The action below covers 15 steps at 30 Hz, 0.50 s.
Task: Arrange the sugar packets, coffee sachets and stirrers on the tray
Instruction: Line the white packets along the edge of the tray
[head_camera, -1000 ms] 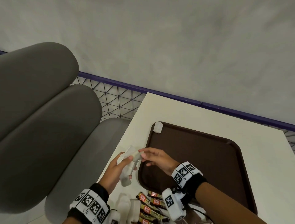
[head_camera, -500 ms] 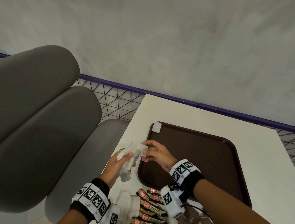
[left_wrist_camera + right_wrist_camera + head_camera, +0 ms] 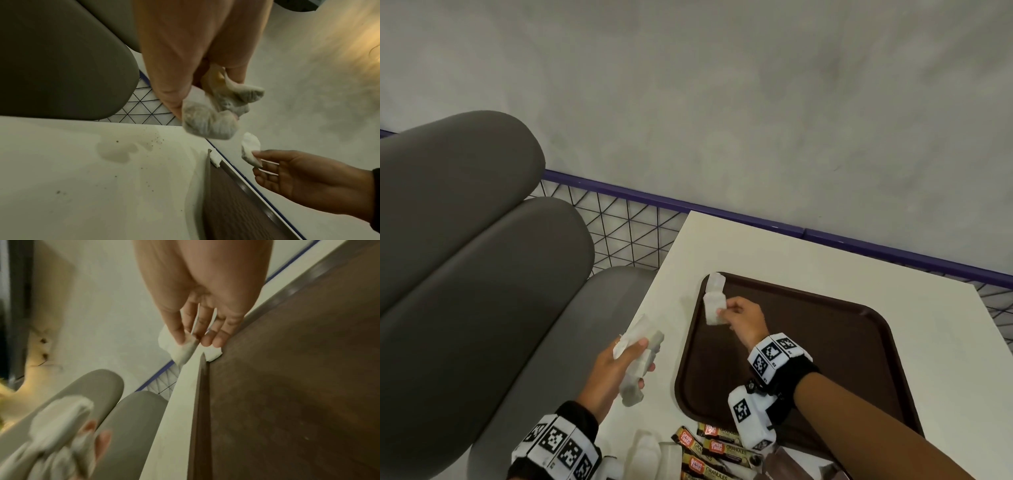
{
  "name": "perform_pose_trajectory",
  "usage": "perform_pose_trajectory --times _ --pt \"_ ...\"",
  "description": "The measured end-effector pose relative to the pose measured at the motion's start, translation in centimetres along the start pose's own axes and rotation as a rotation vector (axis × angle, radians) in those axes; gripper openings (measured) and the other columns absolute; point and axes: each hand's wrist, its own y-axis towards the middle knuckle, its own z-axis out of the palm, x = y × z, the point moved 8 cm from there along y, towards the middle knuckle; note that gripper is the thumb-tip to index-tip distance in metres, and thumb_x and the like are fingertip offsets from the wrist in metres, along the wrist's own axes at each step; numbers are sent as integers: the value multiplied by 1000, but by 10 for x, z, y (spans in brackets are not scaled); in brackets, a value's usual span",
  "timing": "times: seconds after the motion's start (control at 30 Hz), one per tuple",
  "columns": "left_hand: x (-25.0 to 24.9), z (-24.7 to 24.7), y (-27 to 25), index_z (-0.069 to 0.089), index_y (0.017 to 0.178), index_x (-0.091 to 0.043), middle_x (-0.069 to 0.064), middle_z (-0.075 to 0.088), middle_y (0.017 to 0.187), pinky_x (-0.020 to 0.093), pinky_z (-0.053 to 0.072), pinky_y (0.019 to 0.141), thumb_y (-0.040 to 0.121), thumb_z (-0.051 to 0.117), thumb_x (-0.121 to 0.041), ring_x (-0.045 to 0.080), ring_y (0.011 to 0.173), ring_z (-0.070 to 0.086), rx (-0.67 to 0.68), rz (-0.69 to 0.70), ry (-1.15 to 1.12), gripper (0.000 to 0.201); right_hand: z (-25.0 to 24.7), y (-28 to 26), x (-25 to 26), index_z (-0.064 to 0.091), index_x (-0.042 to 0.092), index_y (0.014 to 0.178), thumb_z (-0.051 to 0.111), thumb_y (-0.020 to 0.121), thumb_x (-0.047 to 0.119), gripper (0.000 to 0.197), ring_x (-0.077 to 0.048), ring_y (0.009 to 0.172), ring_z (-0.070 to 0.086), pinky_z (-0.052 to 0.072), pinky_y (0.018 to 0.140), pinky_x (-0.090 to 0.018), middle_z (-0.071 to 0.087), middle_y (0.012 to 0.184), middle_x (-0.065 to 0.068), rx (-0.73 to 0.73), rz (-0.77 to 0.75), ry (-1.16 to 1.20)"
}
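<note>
A pale counter stands against a grey wall, with grey seat cushions at far left. The left hand curls its fingers round a bunch of sugar packets off the tray's left edge. The right hand pinches one sugar packet over the brown tray, long axis running near to far, just short of the placed packet in the far-left corner (seemingly its neighbour-to-be).

Tray on table toward its near edge, one sugar packet at tray's far-left corner, coffee sachets on table at tray's near-left corner, bench left of table.
</note>
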Motion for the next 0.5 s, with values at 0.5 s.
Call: perform_pose_trajectory --times 0.5 --pt "21 -22 38 54 112 -5 20 65 83 26 44 46 88 60 -20 30 69 61 -120 -126 -6 29 11 72 -19 66 0 102 66 81 9 22 -17 84 50 36 73 -22 56 88 -5 -105 266 -84"
